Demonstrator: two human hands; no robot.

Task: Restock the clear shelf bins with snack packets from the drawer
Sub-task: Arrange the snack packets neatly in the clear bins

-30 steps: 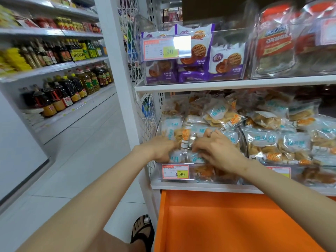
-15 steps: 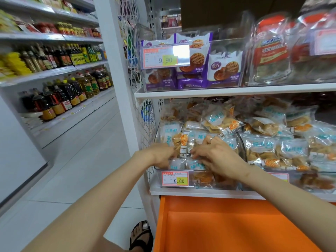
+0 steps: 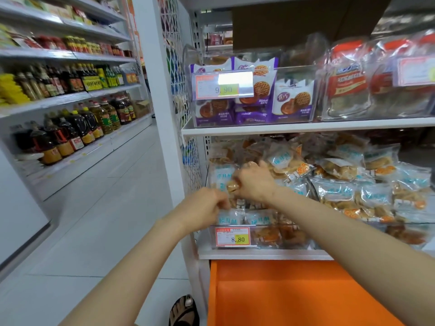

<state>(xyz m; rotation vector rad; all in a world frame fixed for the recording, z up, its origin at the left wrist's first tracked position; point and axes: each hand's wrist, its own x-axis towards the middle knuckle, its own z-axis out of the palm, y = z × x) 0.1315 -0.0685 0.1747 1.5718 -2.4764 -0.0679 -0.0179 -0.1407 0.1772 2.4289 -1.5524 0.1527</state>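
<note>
Here, the snack packet is at the front left of the clear bin, on top of the heap of like packets and held between both hands. It is a small pouch of clear film with blue print and a browned pastry inside. On that showing it should be light, the film thin, crinkly and slick, and the contents brittle and easily crushed. Take hold at the flat sealed edges, not across the middle.

The right hand has its fingers curled over the packet's upper part. The left hand pinches its lower edge.

The bin is heaped above its front wall, so a loosely placed packet may slide off. A price tag reading 8.80 is fixed to that wall. Below the shelf, the orange drawer stands open.
</note>
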